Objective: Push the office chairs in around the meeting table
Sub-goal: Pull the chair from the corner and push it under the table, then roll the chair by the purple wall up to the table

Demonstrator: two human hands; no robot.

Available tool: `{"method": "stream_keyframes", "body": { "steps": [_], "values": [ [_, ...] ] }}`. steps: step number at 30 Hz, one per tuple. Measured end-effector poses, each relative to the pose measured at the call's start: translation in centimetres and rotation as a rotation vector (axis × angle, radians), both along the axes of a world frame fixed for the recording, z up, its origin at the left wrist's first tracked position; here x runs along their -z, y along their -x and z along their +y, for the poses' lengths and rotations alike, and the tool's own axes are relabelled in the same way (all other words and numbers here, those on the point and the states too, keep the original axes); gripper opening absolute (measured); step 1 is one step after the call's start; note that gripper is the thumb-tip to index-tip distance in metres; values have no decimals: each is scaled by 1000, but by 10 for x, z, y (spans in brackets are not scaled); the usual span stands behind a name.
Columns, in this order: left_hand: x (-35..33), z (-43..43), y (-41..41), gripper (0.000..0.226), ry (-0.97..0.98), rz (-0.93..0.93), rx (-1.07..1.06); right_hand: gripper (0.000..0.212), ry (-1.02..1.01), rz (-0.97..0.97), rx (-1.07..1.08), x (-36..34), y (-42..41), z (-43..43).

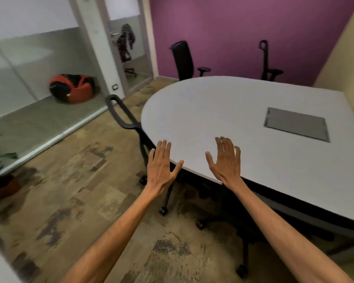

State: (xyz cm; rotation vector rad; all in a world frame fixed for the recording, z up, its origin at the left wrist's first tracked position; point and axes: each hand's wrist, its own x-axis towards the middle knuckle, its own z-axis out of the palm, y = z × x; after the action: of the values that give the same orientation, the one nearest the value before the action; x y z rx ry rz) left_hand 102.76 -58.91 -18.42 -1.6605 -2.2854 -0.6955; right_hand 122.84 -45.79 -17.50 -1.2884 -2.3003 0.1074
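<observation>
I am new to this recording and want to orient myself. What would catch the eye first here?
Two bare hands, the left hand and the right hand, reach out open over the near rim of a large pale grey rounded meeting table. Behind it, two black office chairs stand against a purple wall, and a red and black beanbag lies far left.

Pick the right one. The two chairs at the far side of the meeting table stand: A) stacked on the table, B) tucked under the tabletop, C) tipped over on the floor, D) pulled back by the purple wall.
D: the left far chair and right far chair stand upright against the purple wall, beyond the table edge.
</observation>
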Motion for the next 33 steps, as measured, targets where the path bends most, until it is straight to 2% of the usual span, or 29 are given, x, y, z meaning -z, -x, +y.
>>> {"method": "stream_keyframes", "body": {
  "steps": [7, 19, 25, 33],
  "values": [
    [-18, -79, 142, 82, 11, 2, -288, 67, -15, 21, -246, -19, 158, -20],
    [-34, -147, 335, 85, -7, 27, -506, 67, -99, 95, -436, -42, 387, -56],
    [-29, -156, 408, 83, -17, 18, -577, 68, -104, 89, -504, -40, 475, -58],
    [-11, -118, 511, 83, -13, 22, -621, 70, -83, 66, -561, -24, 600, -12]
  ]
}}
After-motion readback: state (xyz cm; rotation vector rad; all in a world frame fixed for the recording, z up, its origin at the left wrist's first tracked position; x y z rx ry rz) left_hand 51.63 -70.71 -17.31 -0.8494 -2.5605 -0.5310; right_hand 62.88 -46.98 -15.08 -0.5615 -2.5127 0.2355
